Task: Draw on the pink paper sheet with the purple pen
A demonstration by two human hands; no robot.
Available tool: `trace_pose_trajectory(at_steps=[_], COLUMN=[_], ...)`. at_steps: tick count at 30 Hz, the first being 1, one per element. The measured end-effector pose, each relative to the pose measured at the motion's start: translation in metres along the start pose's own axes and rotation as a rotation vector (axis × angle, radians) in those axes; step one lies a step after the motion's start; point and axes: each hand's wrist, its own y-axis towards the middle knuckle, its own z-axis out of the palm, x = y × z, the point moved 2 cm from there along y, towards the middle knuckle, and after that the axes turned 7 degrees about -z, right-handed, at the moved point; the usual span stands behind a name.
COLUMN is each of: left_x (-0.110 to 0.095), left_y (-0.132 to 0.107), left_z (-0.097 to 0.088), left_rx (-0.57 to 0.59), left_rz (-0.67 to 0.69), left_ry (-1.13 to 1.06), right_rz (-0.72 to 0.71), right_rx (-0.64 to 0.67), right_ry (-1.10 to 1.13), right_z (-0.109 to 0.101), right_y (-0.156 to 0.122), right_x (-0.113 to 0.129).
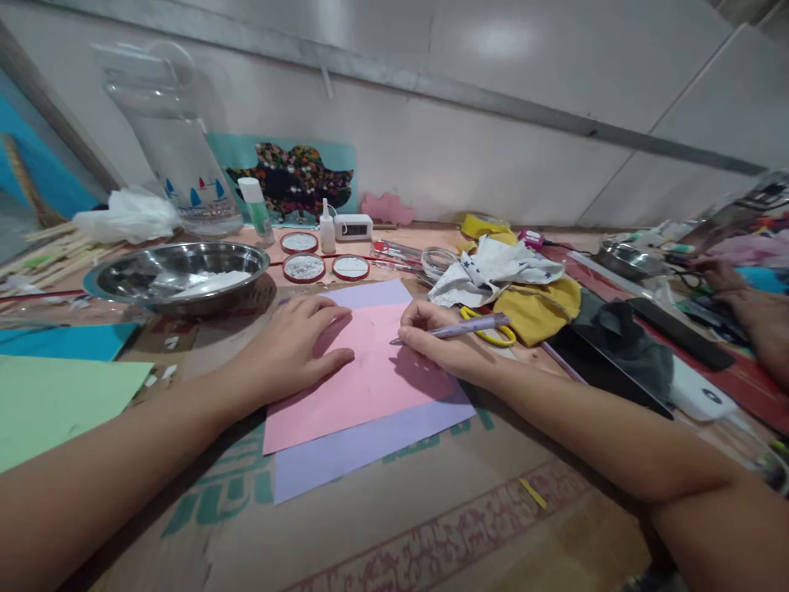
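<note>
A pink sheet of paper (345, 395) lies over a lavender sheet (370, 460) on printed cardboard (431, 510). My left hand (302, 341) rests flat on the left part of the pink sheet, fingers spread and holding nothing. In my right hand (437, 341) is a purple pen (472, 326), gripped between thumb and fingers. Its tip points left, close over the pink sheet; whether it touches the paper I cannot tell. Yellow-handled scissors (493, 329) lie just behind my right hand, partly hidden by the pen and cloth.
At left stand a steel bowl (111, 284) and water jug (166, 148), near green paper (55, 403). Behind the sheets are small red-rimmed dishes (303, 267), a glue stick (256, 210) and a squeeze bottle (326, 230). Yellow cloth (546, 308) lies at right; another person's hand (752, 312) is beyond.
</note>
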Motion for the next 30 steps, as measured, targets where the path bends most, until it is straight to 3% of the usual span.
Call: trace_pose_trajectory(at_steps=[11,30], left_x=[-0.006,-0.005], left_y=[-0.002,-0.002], left_z=[0.001,0.003], left_rx=[-0.021,-0.025], left_rz=[-0.023,-0.025], left_ry=[-0.017,0.002], right_rz=[-0.022,0.032], right_rx=[-0.104,-0.049], right_ry=[-0.243,-0.383], right_z=[0.003,0.007], right_y=[0.001,0.003], right_x=[-0.013,-0.006])
